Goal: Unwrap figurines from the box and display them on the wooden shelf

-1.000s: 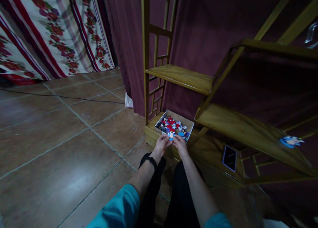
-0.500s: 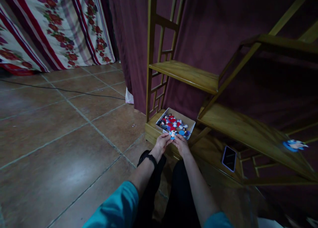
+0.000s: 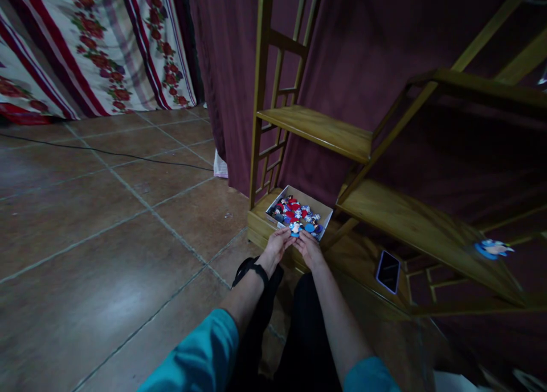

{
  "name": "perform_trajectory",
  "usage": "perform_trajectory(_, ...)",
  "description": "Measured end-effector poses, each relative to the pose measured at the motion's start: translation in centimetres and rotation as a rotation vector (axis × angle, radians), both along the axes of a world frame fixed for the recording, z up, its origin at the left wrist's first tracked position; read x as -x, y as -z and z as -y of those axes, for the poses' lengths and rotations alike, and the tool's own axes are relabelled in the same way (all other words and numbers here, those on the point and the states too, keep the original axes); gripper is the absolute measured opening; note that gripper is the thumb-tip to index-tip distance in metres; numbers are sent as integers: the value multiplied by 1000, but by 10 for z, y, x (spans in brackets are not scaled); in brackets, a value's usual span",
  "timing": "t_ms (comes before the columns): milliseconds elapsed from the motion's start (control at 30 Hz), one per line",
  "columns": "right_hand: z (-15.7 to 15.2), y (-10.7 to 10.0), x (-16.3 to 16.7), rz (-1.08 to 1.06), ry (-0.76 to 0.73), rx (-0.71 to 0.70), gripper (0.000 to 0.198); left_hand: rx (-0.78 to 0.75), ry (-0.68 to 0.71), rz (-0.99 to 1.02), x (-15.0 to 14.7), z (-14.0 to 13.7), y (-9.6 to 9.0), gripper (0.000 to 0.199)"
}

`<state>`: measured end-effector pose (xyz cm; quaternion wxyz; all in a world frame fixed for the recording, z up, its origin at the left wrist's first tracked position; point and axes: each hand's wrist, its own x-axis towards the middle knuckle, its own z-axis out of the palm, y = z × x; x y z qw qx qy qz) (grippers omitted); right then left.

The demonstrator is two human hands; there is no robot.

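Note:
Between my fingertips is a small toy figurine (image 3: 295, 228) with a white and blue top and a blue base. My left hand (image 3: 277, 245) pinches it from the left, and my right hand (image 3: 308, 248) grips it from the right. Just beyond my hands, a shallow cardboard box (image 3: 316, 203) sits on the low wooden shelf. Inside lie several small figurines (image 3: 294, 208) in red, white, black and blue, heaped together. The finer details of the held figurine are too small to make out.
A wooden rack (image 3: 316, 131) with stepped shelves rises ahead and to the right. On its lower board lies a phone (image 3: 388, 271); a similar blue-based figurine (image 3: 493, 248) rests on a higher shelf. A black cable (image 3: 106, 152) crosses the tiled floor at left.
The held figurine has turned or tilted between my fingers: its red part showed before, and now white and blue face up. My view has shifted slightly.

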<state>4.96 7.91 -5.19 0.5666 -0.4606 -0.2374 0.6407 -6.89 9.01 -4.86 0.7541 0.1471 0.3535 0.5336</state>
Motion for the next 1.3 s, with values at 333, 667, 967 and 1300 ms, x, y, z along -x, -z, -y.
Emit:
perform_trajectory(333,0,1,0,3,-30,-18,28,-88,12,-18,0,2,3,26)
perform_trajectory(667,-1,-4,2,26,16,-79,33,-281,-92,-241,-8,-1,9,39)
perform_trajectory(967,-2,-3,3,38,7,-58,29,-238,-100,-193,-7,-4,12,46)
perform_trajectory(1300,2,-9,7,66,-58,-100,26,-212,-171,-210,-6,-2,8,56)
